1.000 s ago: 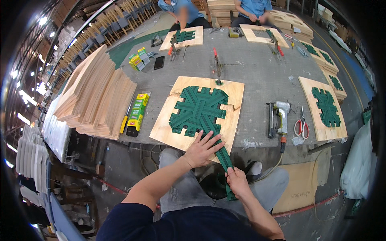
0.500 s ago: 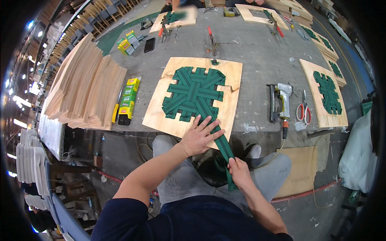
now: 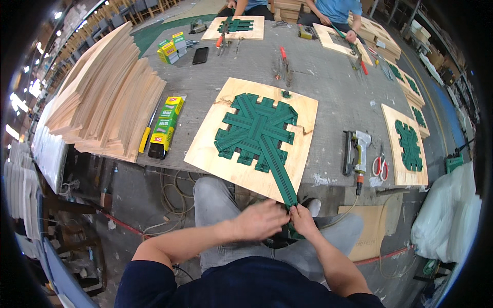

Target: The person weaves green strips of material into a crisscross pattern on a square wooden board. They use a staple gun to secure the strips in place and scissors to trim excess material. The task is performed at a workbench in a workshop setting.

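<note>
A light wooden panel lies on the table in front of me, its near corner over the edge. Green webbing strips cross over its middle, and their short ends stick out all round. One long green webbing strap runs from the centre down past the near edge. My right hand is closed on this strap below the panel. Close beside it, at the strap too, is my left hand, smeared by motion. Whether its fingers hold the strap I cannot tell.
A staple gun with a hose and red-handled scissors lie to the right, beside another webbed panel. Stacked wooden boards and a green-yellow box stand left. Co-workers handle panels across the table. A phone lies far left.
My left hand has left the panel and come down beside my right hand. The right hand still grips the strap. The panel looks slightly turned, and the view has shifted.
</note>
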`<state>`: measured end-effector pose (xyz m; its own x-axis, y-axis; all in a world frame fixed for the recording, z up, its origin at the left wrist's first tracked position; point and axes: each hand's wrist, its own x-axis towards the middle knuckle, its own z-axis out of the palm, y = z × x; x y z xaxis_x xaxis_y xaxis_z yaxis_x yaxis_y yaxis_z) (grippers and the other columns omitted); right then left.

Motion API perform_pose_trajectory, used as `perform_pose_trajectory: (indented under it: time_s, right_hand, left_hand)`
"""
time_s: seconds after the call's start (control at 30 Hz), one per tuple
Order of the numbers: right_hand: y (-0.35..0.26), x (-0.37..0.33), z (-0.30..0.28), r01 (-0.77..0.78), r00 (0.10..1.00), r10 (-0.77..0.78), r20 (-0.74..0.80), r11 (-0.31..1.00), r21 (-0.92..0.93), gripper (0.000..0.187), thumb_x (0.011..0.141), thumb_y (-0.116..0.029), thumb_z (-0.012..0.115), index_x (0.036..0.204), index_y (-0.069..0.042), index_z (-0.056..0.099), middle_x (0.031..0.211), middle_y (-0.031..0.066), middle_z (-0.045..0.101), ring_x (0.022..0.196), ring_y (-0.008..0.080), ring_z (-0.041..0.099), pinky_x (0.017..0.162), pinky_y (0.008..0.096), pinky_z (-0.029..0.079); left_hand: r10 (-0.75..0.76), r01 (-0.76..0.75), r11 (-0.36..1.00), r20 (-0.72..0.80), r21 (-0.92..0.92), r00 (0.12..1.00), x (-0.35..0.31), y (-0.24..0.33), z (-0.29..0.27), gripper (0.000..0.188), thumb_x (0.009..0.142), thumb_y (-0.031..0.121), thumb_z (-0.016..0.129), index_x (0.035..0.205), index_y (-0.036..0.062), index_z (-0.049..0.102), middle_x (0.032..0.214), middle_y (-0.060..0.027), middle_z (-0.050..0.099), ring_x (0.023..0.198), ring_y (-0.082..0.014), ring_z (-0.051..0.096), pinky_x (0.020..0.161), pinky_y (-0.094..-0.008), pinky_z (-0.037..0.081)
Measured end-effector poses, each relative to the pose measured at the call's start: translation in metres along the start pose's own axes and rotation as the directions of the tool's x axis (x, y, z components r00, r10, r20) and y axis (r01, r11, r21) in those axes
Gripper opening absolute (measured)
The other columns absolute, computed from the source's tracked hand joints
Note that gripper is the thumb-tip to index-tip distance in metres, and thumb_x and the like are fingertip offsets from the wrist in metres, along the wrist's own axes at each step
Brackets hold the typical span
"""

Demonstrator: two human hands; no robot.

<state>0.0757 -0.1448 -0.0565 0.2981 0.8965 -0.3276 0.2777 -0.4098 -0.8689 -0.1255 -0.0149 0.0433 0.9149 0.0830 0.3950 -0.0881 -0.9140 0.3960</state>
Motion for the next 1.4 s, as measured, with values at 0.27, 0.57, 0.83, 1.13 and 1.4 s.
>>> perform_pose_trajectory:
  time_s: [0.27, 0.57, 0.83, 1.13, 1.4]
  right_hand:
    - [0.006, 0.019, -0.005, 0.012, 0.969, -0.065, 0.238, 0.976, 0.218, 0.027, 0.112, -0.023, 0.043, 0.101, -0.004, 0.058, 0.079, -0.0008, 0.054, 0.070, 0.0090, 0.046, 0.063, 0.0279, 0.042]
    - [0.032, 0.029, -0.013, 0.071, 0.976, -0.085, 0.201, 0.994, 0.079, 0.026, 0.105, -0.016, 0.045, 0.117, -0.001, 0.062, 0.096, 0.0149, 0.069, 0.082, 0.0285, 0.066, 0.073, 0.0390, 0.052]
    - [-0.057, 0.009, -0.095, 0.120, 0.963, -0.172, -0.210, 0.964, -0.237, 0.027, 0.097, -0.028, 0.066, 0.111, -0.006, 0.071, 0.102, 0.0189, 0.073, 0.098, 0.0379, 0.071, 0.084, 0.0432, 0.056]
    - [-0.051, 0.119, -0.266, -0.437, 0.744, -0.011, -0.668, 0.749, -0.499, 0.051, 0.081, -0.043, 0.079, 0.103, 0.004, 0.074, 0.098, 0.0240, 0.075, 0.094, 0.0385, 0.073, 0.083, 0.0457, 0.056]
    - [-0.097, 0.119, -0.241, -0.161, 0.801, 0.229, -0.554, 0.972, 0.170, 0.036, 0.076, -0.002, 0.070, 0.109, 0.003, 0.059, 0.082, 0.0135, 0.065, 0.062, 0.0249, 0.065, 0.054, 0.0400, 0.054]
  left_hand:
    - [-0.656, 0.756, 0.595, 0.377, -0.275, 0.654, 0.001, -0.023, 0.097, 0.070, 0.103, 0.058, 0.045, 0.148, 0.0039, 0.045, 0.132, -0.0295, 0.061, 0.121, -0.0455, 0.061, 0.103, -0.0519, 0.048]
    - [-0.509, 0.621, 0.741, 0.388, -0.255, 0.768, 0.041, -0.036, 0.104, 0.045, 0.107, 0.041, 0.048, 0.152, 0.0347, 0.050, 0.137, -0.0195, 0.061, 0.124, -0.0400, 0.058, 0.107, -0.0463, 0.044]
    - [-0.458, 0.463, 0.882, 0.070, -0.085, 0.886, 0.030, -0.050, 0.118, 0.036, 0.105, 0.035, 0.053, 0.138, 0.0245, 0.064, 0.123, -0.0177, 0.069, 0.114, -0.0395, 0.064, 0.098, -0.0496, 0.050]
    - [-0.565, 0.577, 0.810, 0.124, -0.106, 0.816, 0.027, -0.052, 0.129, 0.039, 0.105, 0.044, 0.050, 0.133, 0.0255, 0.068, 0.130, -0.0121, 0.069, 0.119, -0.0367, 0.063, 0.105, -0.0496, 0.048]
    - [-0.527, 0.529, 0.843, 0.041, -0.101, 0.849, 0.019, -0.059, 0.124, 0.033, 0.101, 0.041, 0.058, 0.120, 0.0168, 0.071, 0.126, -0.0103, 0.070, 0.115, -0.0354, 0.065, 0.100, -0.0500, 0.050]
